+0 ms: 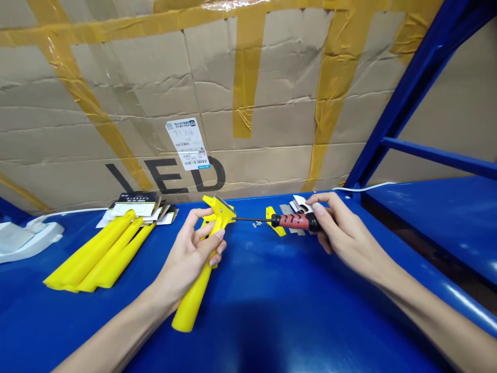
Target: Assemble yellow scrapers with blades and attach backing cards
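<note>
My left hand point(200, 246) is closed around the neck of a yellow scraper point(193, 298), its head up and its long handle slanting toward me. A metal blade edge shows on the scraper's head. In my right hand point(337, 220) is the end of a screwdriver point(294, 221) with a red and black handle. The screwdriver lies level, and its shaft reaches left to the scraper's head, where the tip meets a screw spot near the neck. Behind the screwdriver on the blue surface are a small yellow plastic piece point(278, 231), several tiny screws point(257, 224) and grey blades point(286, 209).
Several yellow scrapers point(104, 254) with black and white cards point(135, 204) lie at the left. A white plastic object point(29, 241) sits at the far left. A taped cardboard box point(279, 103) stands behind the blue shelf point(264, 321). A blue metal post point(392, 114) rises at the right.
</note>
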`<action>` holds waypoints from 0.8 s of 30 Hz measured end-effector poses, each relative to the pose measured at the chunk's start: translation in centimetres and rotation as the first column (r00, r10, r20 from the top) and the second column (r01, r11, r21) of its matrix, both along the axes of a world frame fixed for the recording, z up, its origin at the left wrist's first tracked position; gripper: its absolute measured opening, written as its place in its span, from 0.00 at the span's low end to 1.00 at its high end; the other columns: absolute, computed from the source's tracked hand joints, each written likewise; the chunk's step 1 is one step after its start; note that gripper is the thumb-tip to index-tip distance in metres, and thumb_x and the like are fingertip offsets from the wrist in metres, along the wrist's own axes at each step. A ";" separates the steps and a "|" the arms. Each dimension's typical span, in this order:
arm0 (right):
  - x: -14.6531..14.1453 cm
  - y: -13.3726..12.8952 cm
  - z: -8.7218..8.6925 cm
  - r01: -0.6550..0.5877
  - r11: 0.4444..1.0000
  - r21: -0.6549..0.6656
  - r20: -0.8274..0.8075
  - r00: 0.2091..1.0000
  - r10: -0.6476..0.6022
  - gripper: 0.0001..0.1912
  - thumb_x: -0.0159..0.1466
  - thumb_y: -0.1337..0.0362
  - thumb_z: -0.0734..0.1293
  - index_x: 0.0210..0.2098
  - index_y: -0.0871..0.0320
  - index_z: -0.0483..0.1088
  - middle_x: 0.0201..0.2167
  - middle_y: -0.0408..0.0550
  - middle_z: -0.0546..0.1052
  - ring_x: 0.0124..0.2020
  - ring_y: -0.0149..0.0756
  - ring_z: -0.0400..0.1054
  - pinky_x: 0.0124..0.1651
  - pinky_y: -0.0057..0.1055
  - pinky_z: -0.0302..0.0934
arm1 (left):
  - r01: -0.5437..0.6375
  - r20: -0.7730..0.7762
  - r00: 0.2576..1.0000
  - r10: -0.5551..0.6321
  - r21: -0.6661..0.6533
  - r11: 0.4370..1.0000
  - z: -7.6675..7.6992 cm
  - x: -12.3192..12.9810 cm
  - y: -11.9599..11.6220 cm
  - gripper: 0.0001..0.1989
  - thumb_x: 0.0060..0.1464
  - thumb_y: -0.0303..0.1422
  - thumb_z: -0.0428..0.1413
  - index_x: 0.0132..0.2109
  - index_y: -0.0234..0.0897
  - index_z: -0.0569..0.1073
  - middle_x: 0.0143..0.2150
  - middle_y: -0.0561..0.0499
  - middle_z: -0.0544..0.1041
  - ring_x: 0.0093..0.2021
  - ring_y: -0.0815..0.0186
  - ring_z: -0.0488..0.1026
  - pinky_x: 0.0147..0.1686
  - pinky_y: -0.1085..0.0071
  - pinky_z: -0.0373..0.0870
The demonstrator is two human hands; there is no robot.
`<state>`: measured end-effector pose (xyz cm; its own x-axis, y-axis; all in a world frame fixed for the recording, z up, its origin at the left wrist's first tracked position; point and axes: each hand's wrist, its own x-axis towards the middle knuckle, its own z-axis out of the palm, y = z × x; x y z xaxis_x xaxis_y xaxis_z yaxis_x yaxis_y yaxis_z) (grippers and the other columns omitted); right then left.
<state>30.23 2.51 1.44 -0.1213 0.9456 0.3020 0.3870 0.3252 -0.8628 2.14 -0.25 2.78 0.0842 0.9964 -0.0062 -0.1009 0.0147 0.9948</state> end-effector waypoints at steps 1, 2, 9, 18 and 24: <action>0.1 0.0 0.0 -0.056 0.998 -0.012 -0.022 0.998 0.056 0.18 0.71 0.47 0.61 0.52 0.51 0.61 0.28 0.40 0.72 0.22 0.31 0.66 0.26 0.30 0.64 | -0.002 -0.002 1.000 0.002 0.002 1.000 0.0 0.0 0.0 0.23 0.55 0.35 0.66 0.51 0.45 0.61 0.27 0.58 0.72 0.21 0.75 0.61 0.23 0.78 0.58; 0.1 0.1 0.0 -0.119 0.993 -0.010 -0.056 0.991 0.119 0.19 0.70 0.48 0.63 0.54 0.50 0.60 0.34 0.43 0.73 0.27 0.33 0.69 0.30 0.32 0.68 | -0.007 -0.006 1.000 0.007 0.001 1.000 0.0 0.0 0.0 0.23 0.55 0.35 0.66 0.51 0.45 0.61 0.27 0.58 0.72 0.21 0.75 0.61 0.23 0.78 0.58; -0.4 -0.1 -0.3 0.034 0.999 0.011 0.004 0.999 -0.034 0.14 0.72 0.48 0.59 0.44 0.51 0.61 0.26 0.38 0.66 0.18 0.26 0.55 0.20 0.26 0.54 | -0.014 -0.002 1.000 0.014 -0.023 1.000 0.1 -0.1 -0.1 0.23 0.55 0.36 0.65 0.51 0.44 0.60 0.27 0.58 0.71 0.21 0.75 0.61 0.23 0.78 0.58; -0.4 0.1 -0.6 -0.074 0.997 0.032 -0.117 0.990 0.078 0.13 0.71 0.50 0.62 0.46 0.49 0.60 0.27 0.38 0.66 0.19 0.27 0.58 0.19 0.27 0.56 | -0.026 -0.016 1.000 0.026 -0.001 1.000 0.0 -0.1 0.0 0.22 0.57 0.36 0.64 0.51 0.45 0.60 0.26 0.59 0.72 0.21 0.76 0.60 0.23 0.79 0.58; -0.1 0.1 -0.4 -0.168 0.986 0.015 -0.123 0.978 0.168 0.17 0.70 0.50 0.64 0.53 0.48 0.59 0.39 0.44 0.72 0.28 0.32 0.70 0.32 0.33 0.69 | -0.021 -0.021 1.000 0.021 -0.025 0.999 -0.3 0.0 -0.1 0.22 0.57 0.36 0.64 0.50 0.45 0.60 0.27 0.58 0.72 0.21 0.75 0.61 0.23 0.79 0.58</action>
